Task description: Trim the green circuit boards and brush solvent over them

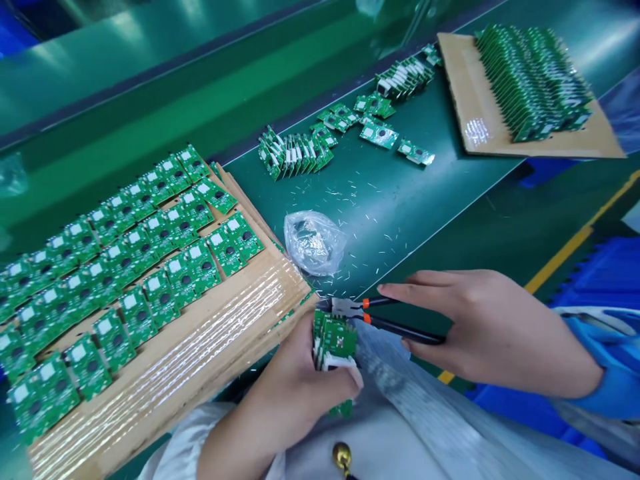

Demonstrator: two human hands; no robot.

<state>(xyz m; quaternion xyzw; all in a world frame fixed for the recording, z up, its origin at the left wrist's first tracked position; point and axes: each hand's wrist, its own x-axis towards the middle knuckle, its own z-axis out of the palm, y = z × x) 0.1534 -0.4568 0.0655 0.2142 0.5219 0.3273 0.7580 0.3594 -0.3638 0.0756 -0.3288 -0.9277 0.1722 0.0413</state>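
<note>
My left hand [295,390] grips a small stack of green circuit boards [334,339] upright near the table's front edge. My right hand [487,327] holds black-handled cutting pliers [380,315] with orange collars. The pliers' jaws sit at the top edge of the held boards. A cardboard sheet [200,353] at the left carries rows of several flat green boards [115,267]. A crumpled clear plastic bag [314,241] lies just beyond the pliers.
Loose and stacked boards [295,152] lie in the middle of the green table [400,207]. A second cardboard sheet [475,120] at the far right bears a long leaning row of boards [533,80]. Tiny cut wire bits are scattered on the table. A clear plastic sheet [425,413] covers my lap.
</note>
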